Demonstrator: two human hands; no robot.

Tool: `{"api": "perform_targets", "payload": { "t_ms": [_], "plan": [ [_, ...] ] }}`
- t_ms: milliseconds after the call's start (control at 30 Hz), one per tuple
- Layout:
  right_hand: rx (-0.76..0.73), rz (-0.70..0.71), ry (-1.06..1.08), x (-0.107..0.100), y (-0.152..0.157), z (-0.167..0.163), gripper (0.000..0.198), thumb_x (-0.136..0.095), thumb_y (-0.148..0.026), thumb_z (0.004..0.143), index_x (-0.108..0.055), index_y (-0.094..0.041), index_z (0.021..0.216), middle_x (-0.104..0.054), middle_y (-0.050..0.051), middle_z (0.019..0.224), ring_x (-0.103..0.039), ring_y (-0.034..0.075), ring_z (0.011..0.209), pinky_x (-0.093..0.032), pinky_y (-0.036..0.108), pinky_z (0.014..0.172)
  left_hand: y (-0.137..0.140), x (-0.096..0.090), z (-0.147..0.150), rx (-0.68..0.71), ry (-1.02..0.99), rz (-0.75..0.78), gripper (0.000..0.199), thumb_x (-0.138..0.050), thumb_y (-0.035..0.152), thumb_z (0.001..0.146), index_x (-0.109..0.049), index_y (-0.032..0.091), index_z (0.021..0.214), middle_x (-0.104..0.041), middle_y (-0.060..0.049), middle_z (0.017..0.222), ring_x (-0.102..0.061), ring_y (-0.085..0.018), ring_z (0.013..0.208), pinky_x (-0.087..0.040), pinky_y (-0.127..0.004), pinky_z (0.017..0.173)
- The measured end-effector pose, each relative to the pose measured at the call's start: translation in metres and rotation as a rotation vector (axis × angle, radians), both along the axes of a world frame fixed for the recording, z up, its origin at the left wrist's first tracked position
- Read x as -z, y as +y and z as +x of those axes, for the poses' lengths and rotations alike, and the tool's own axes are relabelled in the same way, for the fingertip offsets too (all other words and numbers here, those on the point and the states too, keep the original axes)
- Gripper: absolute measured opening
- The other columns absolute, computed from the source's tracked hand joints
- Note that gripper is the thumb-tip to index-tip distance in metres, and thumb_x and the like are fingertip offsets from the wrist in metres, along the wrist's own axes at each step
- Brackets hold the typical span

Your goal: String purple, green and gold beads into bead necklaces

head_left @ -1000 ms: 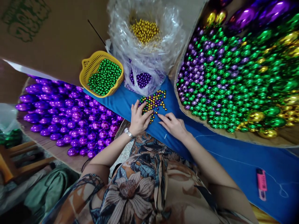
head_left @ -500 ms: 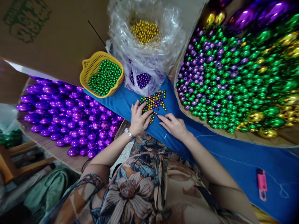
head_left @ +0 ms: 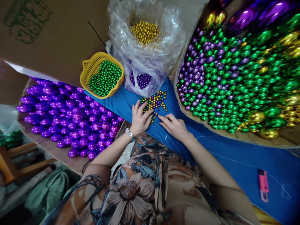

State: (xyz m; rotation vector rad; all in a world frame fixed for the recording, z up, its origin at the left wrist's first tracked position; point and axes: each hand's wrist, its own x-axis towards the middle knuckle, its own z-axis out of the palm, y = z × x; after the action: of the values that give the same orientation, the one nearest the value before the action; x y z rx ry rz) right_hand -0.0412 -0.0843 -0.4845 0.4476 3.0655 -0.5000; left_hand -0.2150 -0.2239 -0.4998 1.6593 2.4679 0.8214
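Small shiny beads (head_left: 159, 99) in gold, green and purple lie in a loose heap on the blue cloth (head_left: 185, 122). My left hand (head_left: 140, 118) rests at the heap's near left side, fingers spread, with thumb and fingertips touching beads. A watch with a metal band (head_left: 129, 133) circles the left wrist. Just right of the heap is my right hand (head_left: 175, 125), thumb and forefinger pressed together beside a few beads. Whatever thin thing it pinches is too small to make out. A fine white thread (head_left: 231, 158) runs across the cloth beyond the right forearm.
Behind the heap stand a yellow basket (head_left: 84, 76) of green beads and clear plastic bags (head_left: 168, 34) with gold and purple beads. Cardboard boxes hold large purple beads (head_left: 75, 115) at left and mixed beads (head_left: 225, 78) at right. A pink cutter-like tool (head_left: 263, 184) lies at right.
Both hands stay almost where they were, with only very slight shifts at the fingers. The bead heap looks the same.
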Motion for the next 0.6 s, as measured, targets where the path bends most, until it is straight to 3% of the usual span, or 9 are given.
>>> {"api": "perform_targets", "payload": {
  "t_ms": [400, 600],
  "plan": [
    [0.028, 0.060, -0.080, 0.000, -0.003, -0.013, 0.051, -0.034, -0.052, 0.099, -0.049, -0.031, 0.142, -0.061, 0.009, 0.111, -0.058, 0.011, 0.066, -0.038, 0.022, 0.052, 0.001, -0.001, 0.002, 0.039, 0.010, 0.010, 0.026, -0.054, 0.031, 0.091, -0.069, 0.027, 0.112, -0.050, -0.010, 0.139, -0.025, -0.035, 0.144, -0.024, -0.064, 0.113],
    [0.064, 0.046, 0.002, 0.002, -0.003, -0.005, 0.044, -0.036, -0.048, 0.100, -0.057, -0.031, 0.135, -0.063, 0.007, 0.108, -0.057, 0.009, 0.067, -0.041, 0.020, 0.057, 0.003, -0.005, 0.001, 0.043, -0.027, 0.038, 0.026, -0.052, 0.033, 0.092, -0.067, 0.025, 0.112, -0.052, -0.010, 0.138, -0.026, -0.033, 0.144, -0.022, -0.062, 0.114]
  ]
}}
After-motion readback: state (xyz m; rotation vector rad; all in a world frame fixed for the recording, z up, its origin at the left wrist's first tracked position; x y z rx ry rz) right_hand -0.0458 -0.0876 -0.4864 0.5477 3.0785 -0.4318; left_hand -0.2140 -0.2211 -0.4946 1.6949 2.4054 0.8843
